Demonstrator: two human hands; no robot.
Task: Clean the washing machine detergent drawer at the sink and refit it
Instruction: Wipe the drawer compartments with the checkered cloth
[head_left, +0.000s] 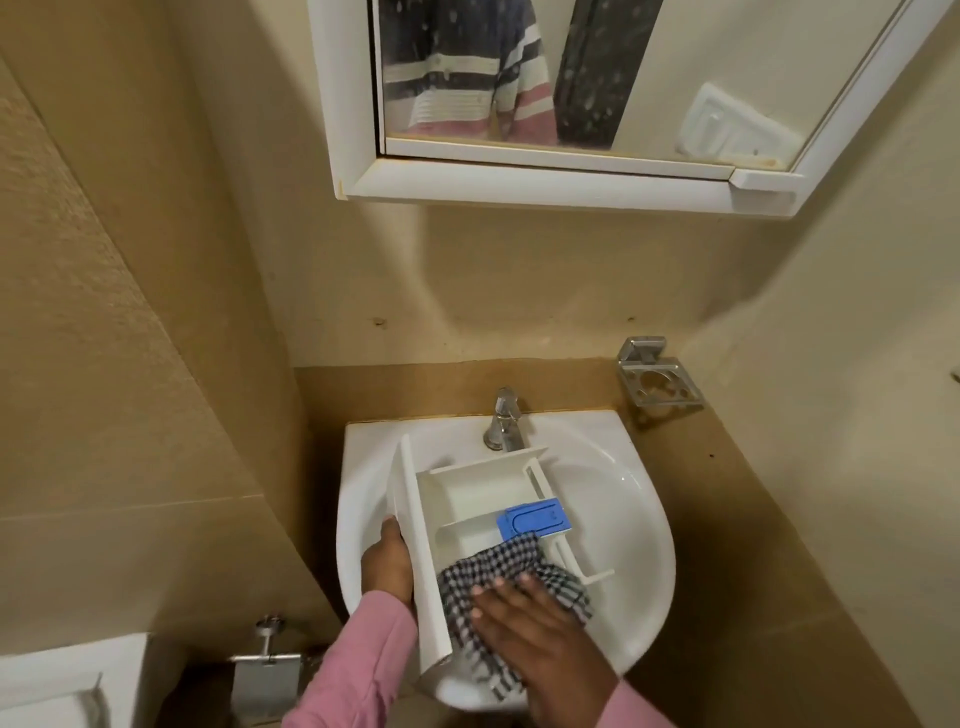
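Detergent drawer (467, 499), white, with a blue insert (535, 522) at its right side. It lies across the white sink (639, 545), just near of the chrome tap (503, 421).

Left hand (387, 564): at the drawer's left, gripping the front panel.

Right hand (540, 629): fingers laid out flat, pressing a checked cloth (498, 566) into the drawer's near compartment.

Metal tumbler holder (660, 379): on the wall, far right.

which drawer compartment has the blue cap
The middle one, under the blue cap; the far compartment is bare white, the near one hidden by the checked cloth.
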